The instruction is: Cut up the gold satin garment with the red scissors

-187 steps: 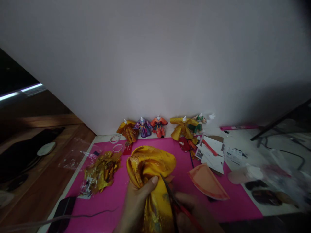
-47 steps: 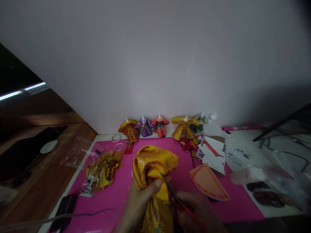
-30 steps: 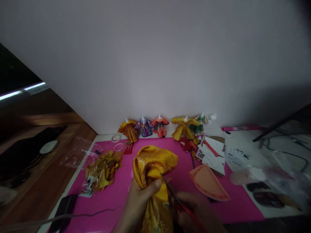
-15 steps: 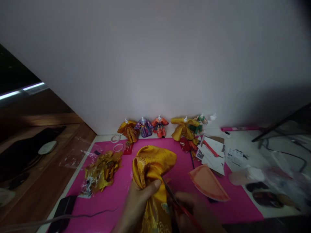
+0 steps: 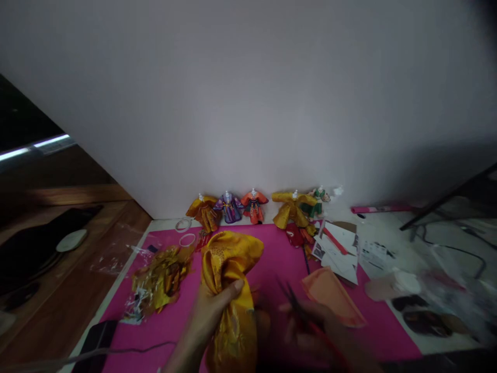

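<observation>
Bunched yellow-gold patterned fabric (image 5: 235,321) is gripped in my left hand (image 5: 217,305), the thumb pressed on its front and the upper part puffed out above. Right of the cloth, my right hand (image 5: 306,326) holds dark-bladed scissors with red handles (image 5: 295,300). The blades are slightly parted and point up and left, apart from the fabric. My right fingers are blurred. Close by the scissors, a peach half-round piece (image 5: 334,295) lies on the pink mat (image 5: 155,339).
Small dressed figures, including one in purple (image 5: 229,207) and one in orange (image 5: 253,206), stand along the wall. Gold scraps (image 5: 165,280) lie at left. Papers (image 5: 337,254), a bottle (image 5: 392,285) and plastic bags are at right. A cable crosses the lower left.
The scissors in my right hand have moved right, away from the fabric, and their blades now show parted. My left hand has shifted slightly left with the fabric.
</observation>
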`<state>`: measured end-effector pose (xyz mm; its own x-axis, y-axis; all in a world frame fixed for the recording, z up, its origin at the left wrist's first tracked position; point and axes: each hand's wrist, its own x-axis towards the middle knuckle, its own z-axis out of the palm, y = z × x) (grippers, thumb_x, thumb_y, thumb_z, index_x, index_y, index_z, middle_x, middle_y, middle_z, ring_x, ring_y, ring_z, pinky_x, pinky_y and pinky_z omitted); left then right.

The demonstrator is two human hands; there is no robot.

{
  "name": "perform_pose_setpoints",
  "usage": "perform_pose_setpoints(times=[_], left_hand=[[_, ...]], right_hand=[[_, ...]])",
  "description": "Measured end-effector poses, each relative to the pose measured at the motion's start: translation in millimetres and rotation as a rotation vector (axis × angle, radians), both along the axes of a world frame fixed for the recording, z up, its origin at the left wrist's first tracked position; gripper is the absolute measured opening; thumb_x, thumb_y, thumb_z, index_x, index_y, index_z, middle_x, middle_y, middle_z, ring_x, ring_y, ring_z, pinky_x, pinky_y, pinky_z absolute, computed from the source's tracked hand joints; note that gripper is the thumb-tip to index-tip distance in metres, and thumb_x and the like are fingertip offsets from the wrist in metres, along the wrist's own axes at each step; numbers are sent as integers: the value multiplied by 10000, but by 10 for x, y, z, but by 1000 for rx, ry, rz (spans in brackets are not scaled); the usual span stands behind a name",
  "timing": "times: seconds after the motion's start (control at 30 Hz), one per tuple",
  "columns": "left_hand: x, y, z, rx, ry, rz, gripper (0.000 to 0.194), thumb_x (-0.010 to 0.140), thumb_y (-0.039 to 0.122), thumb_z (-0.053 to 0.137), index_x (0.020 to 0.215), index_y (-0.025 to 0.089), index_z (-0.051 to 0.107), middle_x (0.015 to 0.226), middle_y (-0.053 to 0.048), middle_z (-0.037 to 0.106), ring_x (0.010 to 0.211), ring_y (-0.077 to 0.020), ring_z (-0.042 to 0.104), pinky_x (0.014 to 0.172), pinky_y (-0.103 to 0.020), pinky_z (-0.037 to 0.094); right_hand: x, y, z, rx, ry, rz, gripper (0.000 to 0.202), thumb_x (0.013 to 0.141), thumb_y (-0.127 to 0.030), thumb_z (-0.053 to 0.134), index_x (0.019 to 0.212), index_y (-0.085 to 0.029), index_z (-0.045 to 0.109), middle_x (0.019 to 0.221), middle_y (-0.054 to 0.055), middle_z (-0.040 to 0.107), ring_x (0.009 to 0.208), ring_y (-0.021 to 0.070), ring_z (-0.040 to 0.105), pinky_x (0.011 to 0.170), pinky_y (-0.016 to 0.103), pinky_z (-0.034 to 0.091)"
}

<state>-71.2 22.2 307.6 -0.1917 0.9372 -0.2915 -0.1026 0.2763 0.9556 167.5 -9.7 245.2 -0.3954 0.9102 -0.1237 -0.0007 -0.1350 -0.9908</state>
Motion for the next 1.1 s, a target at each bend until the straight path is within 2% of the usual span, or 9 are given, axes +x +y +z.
perform_pose_setpoints(times=[0.1, 0.2, 0.3, 0.37, 0.47, 0.57, 0.77, 0.9, 1.1], left_hand=[[-50, 38, -120, -4, 41, -95, 297, 627, 372, 821, 794, 165, 690, 676, 17, 671, 639, -180, 610, 601, -259, 487], [-29, 66, -195, 3, 53, -249, 249, 646, 337, 816, 788, 164, 707, 691, -1, 692, 672, -206, 625, 634, -286, 496], [3, 96, -246, 38, 45, -417, 278, 687, 308, 806, 917, 172, 731, 901, -45, 760, 892, -268, 669, 808, -337, 513], [9, 117, -266, 65, 23, -521, 373, 723, 302, 795, 1070, 191, 716, 1098, -60, 755, 1058, -292, 651, 934, -370, 488], [-7, 146, -285, 109, -15, -683, 481, 798, 309, 744, 1261, 240, 632, 1258, -50, 710, 1178, -289, 613, 1022, -399, 448], [-33, 166, -307, 134, -46, -785, 492, 842, 300, 707, 1317, 276, 584, 1326, -33, 674, 1242, -282, 577, 1073, -419, 407], [-35, 197, -343, 151, -83, -828, 540, 843, 282, 706, 1357, 259, 544, 1379, -55, 634, 1284, -288, 543, 1102, -442, 375], [-29, 218, -341, 131, -96, -846, 518, 827, 286, 724, 1323, 228, 583, 1282, -62, 698, 1171, -282, 618, 1029, -416, 440], [-33, 226, -384, 107, -135, -862, 526, 822, 236, 721, 1331, 247, 590, 1207, -34, 743, 1107, -275, 651, 991, -408, 465]], right_hand=[[144, 103, 88, 56, 142, -147, 483, 761, -524, 768, 1182, -303, 682, 896, 63, 758, 771, 240, 681, 684, 341, 525], [190, 239, 159, 153, 71, -216, 466, 845, -425, 726, 1282, -323, 597, 1152, 99, 710, 1080, 287, 638, 918, 425, 483], [153, 404, 181, 208, -20, -208, 495, 878, -433, 681, 1325, -281, 535, 1277, 137, 643, 1170, 299, 588, 1034, 489, 406], [108, 511, 165, 191, 18, -211, 538, 879, -477, 660, 1347, -264, 500, 1310, 151, 615, 1204, 300, 573, 1066, 502, 385], [36, 631, 136, 129, 77, -165, 525, 880, -482, 652, 1336, -262, 513, 1283, 148, 632, 1205, 301, 591, 1037, 494, 436], [-52, 690, 158, 74, 98, -93, 480, 851, -441, 701, 1277, -250, 588, 1189, 129, 689, 1127, 294, 645, 1006, 481, 475], [-264, 721, 290, 17, 144, -54, 579, 664, -384, 854, 1176, -206, 651, 1036, 76, 725, 919, 248, 703, 817, 361, 570], [-314, 749, 353, 22, 134, -75, 533, 653, -378, 837, 1122, -191, 667, 891, 40, 737, 780, 215, 706, 745, 330, 570], [-282, 771, 462, 63, 87, -126, 452, 666, -327, 801, 1081, -190, 684, 822, 35, 731, 749, 217, 689, 698, 316, 562]])
